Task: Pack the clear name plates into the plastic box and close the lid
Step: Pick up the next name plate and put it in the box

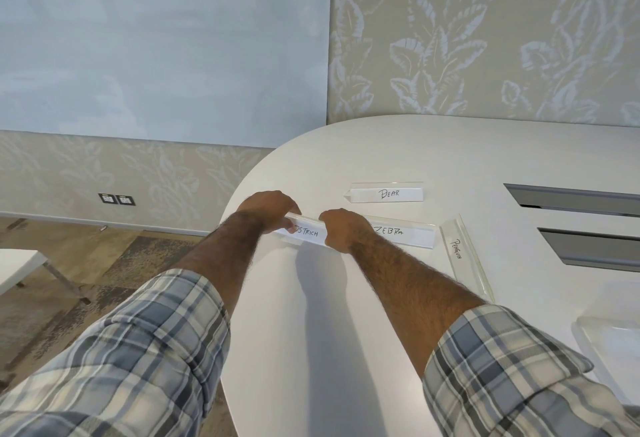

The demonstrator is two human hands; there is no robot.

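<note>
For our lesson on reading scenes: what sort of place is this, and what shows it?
Probably a meeting room: a large white table with cable hatches, handwritten clear name plates, and a whiteboard on the wall.

The rounded tabletop (346, 159) is white. Each clear acrylic name plate (388, 193) carries a white slip lettered in black. Shirt sleeves (138, 350) are blue-grey and cream plaid. Beige wallpaper (485, 38), upper right, bears pale leaves.

Four name plates (306, 231) (388, 193) (405, 234) (460, 249); two hands (268, 210) (343, 229); one plastic box (609, 339); two table slots (571, 196) (595, 246).
</note>
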